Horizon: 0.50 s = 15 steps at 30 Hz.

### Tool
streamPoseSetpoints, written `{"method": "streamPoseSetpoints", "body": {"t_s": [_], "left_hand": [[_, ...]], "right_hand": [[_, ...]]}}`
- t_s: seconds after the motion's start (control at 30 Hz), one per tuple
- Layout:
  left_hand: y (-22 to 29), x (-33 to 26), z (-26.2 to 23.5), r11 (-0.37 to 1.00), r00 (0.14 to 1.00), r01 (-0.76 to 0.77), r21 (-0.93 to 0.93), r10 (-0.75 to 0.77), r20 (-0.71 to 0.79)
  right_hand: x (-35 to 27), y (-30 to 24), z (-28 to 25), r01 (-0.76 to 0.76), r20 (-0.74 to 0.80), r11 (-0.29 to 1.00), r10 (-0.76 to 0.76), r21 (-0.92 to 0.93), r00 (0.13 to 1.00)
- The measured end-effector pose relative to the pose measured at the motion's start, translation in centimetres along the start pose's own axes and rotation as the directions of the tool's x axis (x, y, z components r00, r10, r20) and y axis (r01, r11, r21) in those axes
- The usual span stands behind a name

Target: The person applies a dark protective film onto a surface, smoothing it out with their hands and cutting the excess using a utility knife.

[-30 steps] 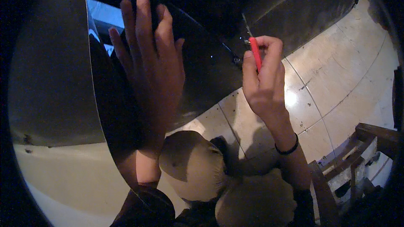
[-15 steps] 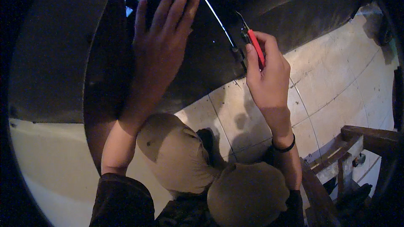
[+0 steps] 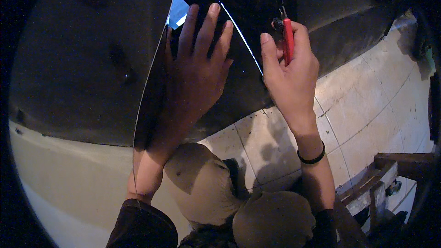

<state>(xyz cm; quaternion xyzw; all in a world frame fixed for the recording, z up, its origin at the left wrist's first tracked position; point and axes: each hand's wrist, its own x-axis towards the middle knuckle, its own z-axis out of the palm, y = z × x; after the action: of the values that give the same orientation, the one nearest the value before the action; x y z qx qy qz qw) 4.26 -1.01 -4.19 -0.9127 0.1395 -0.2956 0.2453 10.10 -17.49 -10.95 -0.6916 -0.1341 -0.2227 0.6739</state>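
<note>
My left hand (image 3: 200, 59) lies palm down, its fingers spread over a dark glossy surface (image 3: 243, 94). Beside its fingertips is a bright blue patch (image 3: 180, 13), and to their right runs a thin, straight bright line (image 3: 243, 41). A long curved edge of a dark sheet (image 3: 146, 89) passes close along my left wrist. My right hand (image 3: 294, 80) is closed round what looks like a red-handled cutter knife (image 3: 288, 41) with a black knob and a thin tip. The knife points up and away, right of the line and apart from it. My right thumb stands off the handle.
Pale floor tiles (image 3: 353, 96) show beyond the dark surface's near edge. A worn wooden frame (image 3: 379, 186) stands at the lower right. My knees (image 3: 200, 188) are bent close below the work. A pale floor area (image 3: 82, 165) lies at the lower left.
My right hand has moved the knife up and right, away from the bright line, and the thumb has lifted off it. The sheet's edge appears farther right, nearer my left hand.
</note>
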Motion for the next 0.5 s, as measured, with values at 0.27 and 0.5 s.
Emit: {"method": "streamPoseSetpoints", "body": {"t_s": [0.27, 0.5], "left_hand": [[0.0, 0.0, -0.6, 0.999, 0.999, 0.006, -0.033, -0.005, 0.033], [0.2, 0.2, -0.8, 0.999, 0.995, 0.049, -0.011, -0.047, 0.091]], "right_hand": [[0.2, -0.6, 0.9, 0.038, 0.036, 0.999, -0.039, 0.026, 0.999], [0.4, -0.5, 1.3, 0.031, 0.058, 0.994, -0.037, 0.109, 0.998]]}}
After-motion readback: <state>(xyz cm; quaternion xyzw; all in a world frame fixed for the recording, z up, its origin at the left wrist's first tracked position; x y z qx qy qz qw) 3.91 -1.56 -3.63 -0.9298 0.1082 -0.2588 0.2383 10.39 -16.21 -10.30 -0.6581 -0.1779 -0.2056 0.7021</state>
